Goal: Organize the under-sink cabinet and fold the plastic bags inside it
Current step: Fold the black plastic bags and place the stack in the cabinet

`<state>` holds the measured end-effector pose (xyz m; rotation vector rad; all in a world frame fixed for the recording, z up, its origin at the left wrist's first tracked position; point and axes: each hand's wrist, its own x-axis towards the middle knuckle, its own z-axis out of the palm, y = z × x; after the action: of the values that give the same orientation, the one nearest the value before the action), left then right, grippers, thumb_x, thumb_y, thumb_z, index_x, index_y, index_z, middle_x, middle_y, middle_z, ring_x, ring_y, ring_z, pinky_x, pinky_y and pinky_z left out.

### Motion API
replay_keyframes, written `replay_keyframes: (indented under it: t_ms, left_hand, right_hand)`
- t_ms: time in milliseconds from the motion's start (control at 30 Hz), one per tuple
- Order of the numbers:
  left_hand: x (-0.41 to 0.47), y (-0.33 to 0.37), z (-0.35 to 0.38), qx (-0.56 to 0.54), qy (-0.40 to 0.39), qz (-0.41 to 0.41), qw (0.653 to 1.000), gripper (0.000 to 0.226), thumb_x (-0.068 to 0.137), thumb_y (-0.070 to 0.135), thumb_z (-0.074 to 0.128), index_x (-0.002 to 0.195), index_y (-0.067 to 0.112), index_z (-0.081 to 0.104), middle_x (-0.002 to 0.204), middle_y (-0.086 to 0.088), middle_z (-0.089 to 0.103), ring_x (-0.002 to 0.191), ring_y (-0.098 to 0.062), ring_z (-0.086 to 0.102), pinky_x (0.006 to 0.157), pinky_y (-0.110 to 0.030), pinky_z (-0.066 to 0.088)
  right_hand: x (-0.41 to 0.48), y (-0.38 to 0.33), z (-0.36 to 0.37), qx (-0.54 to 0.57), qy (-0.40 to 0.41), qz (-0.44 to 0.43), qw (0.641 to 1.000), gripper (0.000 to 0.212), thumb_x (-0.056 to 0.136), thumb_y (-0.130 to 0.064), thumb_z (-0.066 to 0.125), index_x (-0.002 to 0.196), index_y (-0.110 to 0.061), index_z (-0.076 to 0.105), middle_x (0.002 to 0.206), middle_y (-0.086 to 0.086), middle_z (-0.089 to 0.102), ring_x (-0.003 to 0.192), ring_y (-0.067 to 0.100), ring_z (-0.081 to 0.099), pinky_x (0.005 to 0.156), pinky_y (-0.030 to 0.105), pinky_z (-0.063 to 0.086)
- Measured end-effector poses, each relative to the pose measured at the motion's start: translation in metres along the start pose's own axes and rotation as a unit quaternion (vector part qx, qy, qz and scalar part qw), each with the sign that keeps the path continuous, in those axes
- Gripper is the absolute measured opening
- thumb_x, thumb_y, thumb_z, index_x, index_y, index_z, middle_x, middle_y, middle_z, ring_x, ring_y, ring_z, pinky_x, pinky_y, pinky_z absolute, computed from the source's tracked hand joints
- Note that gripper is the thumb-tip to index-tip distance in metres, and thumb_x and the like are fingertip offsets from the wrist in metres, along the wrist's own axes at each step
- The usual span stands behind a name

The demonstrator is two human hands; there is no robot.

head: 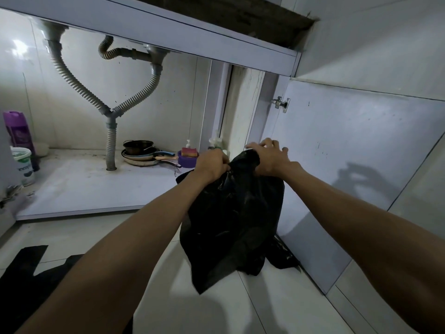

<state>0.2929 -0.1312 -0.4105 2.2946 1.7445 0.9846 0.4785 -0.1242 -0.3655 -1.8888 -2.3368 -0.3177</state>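
Head view: looked into the open under-sink cabinet, past the grey Y-shaped drain pipe. Held a crumpled black plastic bag up in front of the cabinet, well right of the pipe and nearer the camera. Pinched its upper left edge in the curled fingers of the left hand. Kept the right hand at the bag's top right corner, fingers spread and straight. Could not tell whether the hidden thumb gripped the film. Saw stacked pans just right of the pipe's foot, then a purple tub carrying a sponge. Saw a purple bottle and a white tub far left of the pipe. Noted another black bag flat on the floor, below and left of the pipe.
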Motion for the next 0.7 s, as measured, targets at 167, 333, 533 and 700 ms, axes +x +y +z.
replay_keyframes:
  t_ms: [167, 333, 533, 700]
  left_hand:
    - [0.001, 0.013, 0.002, 0.004, 0.018, 0.030, 0.999, 0.023, 0.092, 0.023, 0.060, 0.110, 0.013, 0.070, 0.108, -0.008, 0.069, 0.099, -0.027, 0.063, 0.083, -0.034, 0.048]
    - [0.000, 0.007, 0.001, 0.005, -0.058, -0.006, 0.998, 0.046, 0.081, 0.029, 0.072, 0.115, 0.009, 0.048, 0.111, -0.011, 0.060, 0.101, -0.030, 0.058, 0.085, -0.039, 0.048]
    - [0.001, -0.010, -0.002, -0.009, -0.069, -0.038, 0.997, 0.036, 0.085, 0.017, 0.064, 0.118, 0.006, 0.055, 0.118, -0.016, 0.060, 0.109, -0.034, 0.056, 0.093, -0.043, 0.048]
    - [0.005, -0.018, -0.021, -0.039, -0.069, -0.051, 0.996, 0.045, 0.077, 0.025, 0.078, 0.111, 0.006, 0.056, 0.113, -0.012, 0.059, 0.107, -0.030, 0.056, 0.083, -0.033, 0.041]
  right_hand:
    - [0.002, -0.013, -0.001, -0.076, 0.009, -0.008, 0.997, 0.018, 0.083, -0.038, 0.067, 0.089, -0.026, 0.056, 0.122, 0.008, 0.048, 0.125, 0.031, 0.039, 0.111, 0.063, 0.012]
    - [-0.005, -0.010, -0.003, -0.115, 0.069, 0.012, 0.991, 0.015, 0.087, -0.028, 0.053, 0.077, -0.017, 0.055, 0.108, 0.008, 0.054, 0.115, 0.031, 0.046, 0.112, 0.061, 0.014]
    - [-0.005, -0.011, -0.005, -0.112, 0.092, -0.054, 0.988, 0.003, 0.079, -0.013, 0.053, 0.081, -0.012, 0.055, 0.083, 0.005, 0.057, 0.097, 0.028, 0.054, 0.118, 0.058, 0.008]
    - [-0.005, -0.019, -0.001, -0.023, 0.086, -0.075, 0.993, 0.029, 0.080, -0.003, 0.045, 0.107, -0.011, 0.037, 0.065, 0.004, 0.048, 0.063, 0.029, 0.048, 0.070, 0.036, 0.039]
